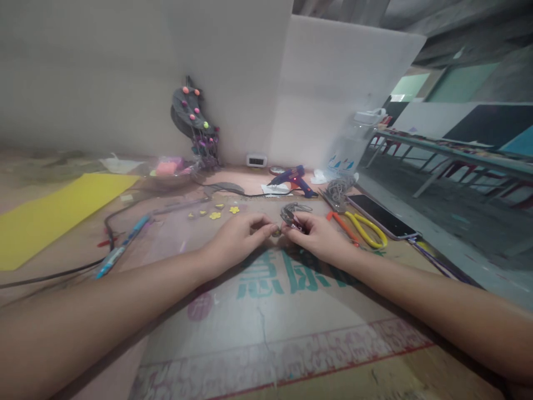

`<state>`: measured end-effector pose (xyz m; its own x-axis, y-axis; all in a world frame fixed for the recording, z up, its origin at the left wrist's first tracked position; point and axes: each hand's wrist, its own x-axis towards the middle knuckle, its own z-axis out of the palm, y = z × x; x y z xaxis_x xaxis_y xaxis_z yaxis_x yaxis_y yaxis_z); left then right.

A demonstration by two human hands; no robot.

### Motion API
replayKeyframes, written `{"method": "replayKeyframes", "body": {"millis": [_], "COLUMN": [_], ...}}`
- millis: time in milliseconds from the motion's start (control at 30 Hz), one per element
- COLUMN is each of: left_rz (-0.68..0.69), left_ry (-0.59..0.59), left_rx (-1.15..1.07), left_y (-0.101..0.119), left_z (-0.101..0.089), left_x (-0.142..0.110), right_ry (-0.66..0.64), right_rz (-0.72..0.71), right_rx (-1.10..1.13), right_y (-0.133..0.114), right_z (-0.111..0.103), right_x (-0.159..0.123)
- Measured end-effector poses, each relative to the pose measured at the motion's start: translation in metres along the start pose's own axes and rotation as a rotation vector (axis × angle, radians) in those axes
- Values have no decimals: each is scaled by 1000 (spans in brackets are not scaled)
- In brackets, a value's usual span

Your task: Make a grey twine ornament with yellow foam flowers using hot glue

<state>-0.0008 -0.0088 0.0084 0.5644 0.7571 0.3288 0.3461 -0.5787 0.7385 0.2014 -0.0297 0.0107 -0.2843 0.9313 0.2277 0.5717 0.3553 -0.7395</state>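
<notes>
Over the middle of the table my left hand is closed in a pinch at a tiny yellowish piece, too small to name. Close beside it my right hand grips a small dark-grey curved piece with cord wound about it; its lower part is hidden by my fingers. The two sets of fingertips are almost touching. Several small yellow flower shapes lie beyond my left hand. Orange-and-yellow-handled scissors rest just right of my right hand.
A blue glue gun stands at the back, its cable running left. A phone and a bundle of grey cord lie right. Leftward are a blue marker and yellow sheet. A grey moon-shaped decoration leans against the board.
</notes>
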Motion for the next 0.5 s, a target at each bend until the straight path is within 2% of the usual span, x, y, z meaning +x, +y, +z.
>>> {"method": "replayKeyframes", "body": {"millis": [200, 500], "left_rz": [-2, 35], "left_ry": [-22, -39], "left_rx": [-48, -4], "left_y": [2, 1], "left_z": [-2, -4], "left_x": [-1, -1], "right_ry": [-5, -4], "right_rz": [-4, -4], "right_rx": [3, -7], "right_y": [1, -1], "right_z": [0, 0], "right_x": [0, 0]}}
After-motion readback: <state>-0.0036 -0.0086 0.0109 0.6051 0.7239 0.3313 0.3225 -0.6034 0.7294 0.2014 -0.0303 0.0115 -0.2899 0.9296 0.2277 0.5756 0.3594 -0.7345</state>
